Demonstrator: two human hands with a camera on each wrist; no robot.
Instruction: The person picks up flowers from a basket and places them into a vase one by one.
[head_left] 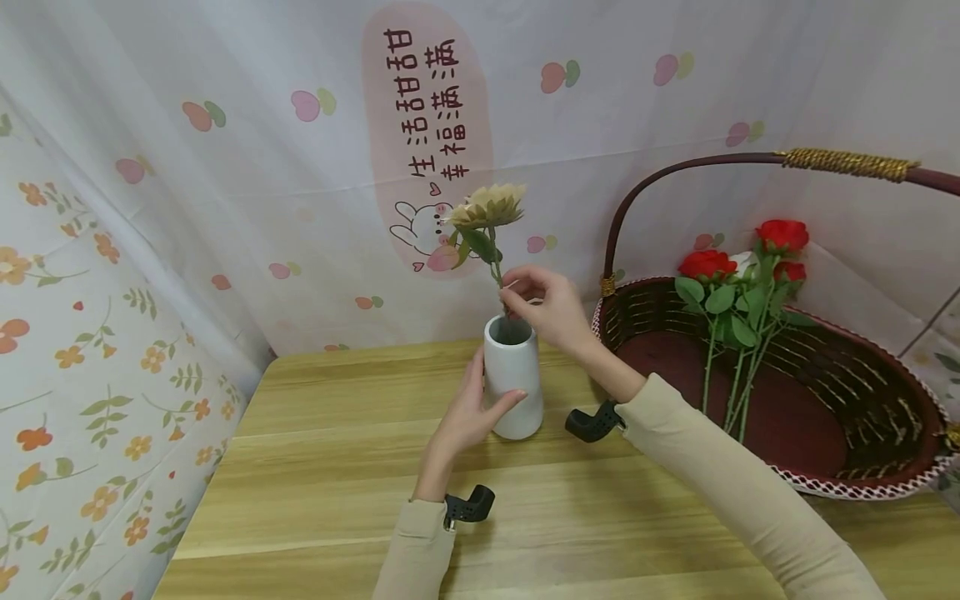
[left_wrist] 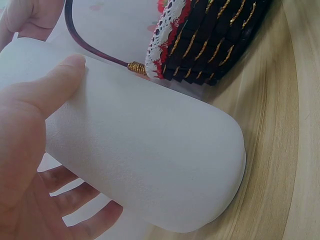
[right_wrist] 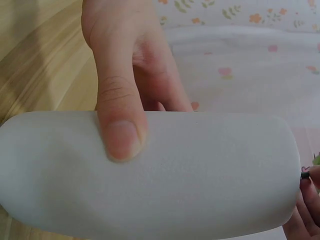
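A white vase stands upright on the wooden table. My left hand grips its side, thumb across the front and fingers behind, as the left wrist view of the vase also shows. Above the mouth, my right hand pinches the stem of a cream-coloured artificial flower with green leaves and a pink bud. The stem's lower end is at the vase opening; how deep it reaches is hidden. In the right wrist view, fingertips of the right hand hold the dark stem beside the vase's rim.
To the right stands a dark red woven basket with a tall arched handle and lace trim. Red roses and a white flower lie in it, stems toward the near rim. A printed curtain hangs behind the table.
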